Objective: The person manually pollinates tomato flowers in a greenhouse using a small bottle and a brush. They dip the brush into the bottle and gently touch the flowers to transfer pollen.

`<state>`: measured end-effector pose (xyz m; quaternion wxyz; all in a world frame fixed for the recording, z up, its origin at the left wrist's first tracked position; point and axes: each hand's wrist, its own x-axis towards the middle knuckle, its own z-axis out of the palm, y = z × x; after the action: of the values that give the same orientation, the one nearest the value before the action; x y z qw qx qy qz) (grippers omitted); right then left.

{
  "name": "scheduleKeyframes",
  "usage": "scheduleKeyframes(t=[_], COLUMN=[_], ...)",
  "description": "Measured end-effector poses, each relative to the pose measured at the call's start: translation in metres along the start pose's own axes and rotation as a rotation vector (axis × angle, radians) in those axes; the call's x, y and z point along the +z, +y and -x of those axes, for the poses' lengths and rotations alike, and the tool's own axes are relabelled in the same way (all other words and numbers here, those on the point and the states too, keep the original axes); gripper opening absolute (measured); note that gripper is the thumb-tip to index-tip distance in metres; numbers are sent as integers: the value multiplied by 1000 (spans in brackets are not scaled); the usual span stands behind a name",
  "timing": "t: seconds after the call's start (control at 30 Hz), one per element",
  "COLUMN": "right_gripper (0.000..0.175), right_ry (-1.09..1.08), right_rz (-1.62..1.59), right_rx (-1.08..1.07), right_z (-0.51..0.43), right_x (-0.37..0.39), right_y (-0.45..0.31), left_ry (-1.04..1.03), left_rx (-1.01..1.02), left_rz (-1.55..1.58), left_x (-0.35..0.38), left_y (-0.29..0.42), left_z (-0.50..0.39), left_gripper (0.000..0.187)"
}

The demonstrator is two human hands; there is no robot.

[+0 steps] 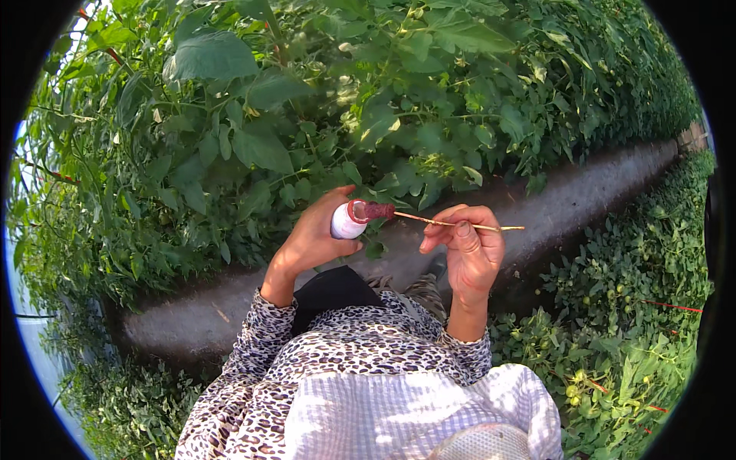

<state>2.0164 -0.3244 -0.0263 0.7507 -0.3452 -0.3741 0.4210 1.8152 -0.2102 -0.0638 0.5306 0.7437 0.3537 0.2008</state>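
Observation:
My left hand (313, 233) is wrapped around a small white bottle (347, 223), its open mouth tilted up and to the right, with a red-stained rim. Between the thumb and fingers of my right hand (468, 244) is a thin wooden stick (425, 219). The stick's left end carries a dark red wrapped tip (379, 211), which is at the bottle's mouth; whether it touches the rim I cannot tell. Both hands are in front of my body, just short of the leafy tomato plants (259, 144).
A dirt path (552, 195) runs between rows of plants, rising to the right. Lower plants with green tomatoes (572, 391) stand at the right. Red strings (673, 306) cross the foliage there. Tall foliage hangs close beyond my hands.

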Motion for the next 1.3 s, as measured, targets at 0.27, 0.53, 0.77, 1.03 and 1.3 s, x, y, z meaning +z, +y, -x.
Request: scheduleKeyframes(t=[0.27,0.53,0.77,1.03,1.3], right_gripper=[19,20,21,20,19], right_ry=[-42,-195,-183,-112,-45], right_rz=[-112,-249,-338,-296,-156], right_rx=[23,69,79,-62,-240], right_z=[-31,-84,-116,-145,-170], right_x=[-77,-142,-169,-177,-168], right_y=[-18,-46,-67,-77,-106], left_ry=[100,251,358,407,333], left_rx=[-56,-83,-30,140,294], left_rz=[-27,8,-31,-36,18], left_x=[55,109,124,110,109], left_y=[26,67,109,132,141], left_z=[-45,-76,-93,-130,-176], left_gripper=[57,51,45,42,41])
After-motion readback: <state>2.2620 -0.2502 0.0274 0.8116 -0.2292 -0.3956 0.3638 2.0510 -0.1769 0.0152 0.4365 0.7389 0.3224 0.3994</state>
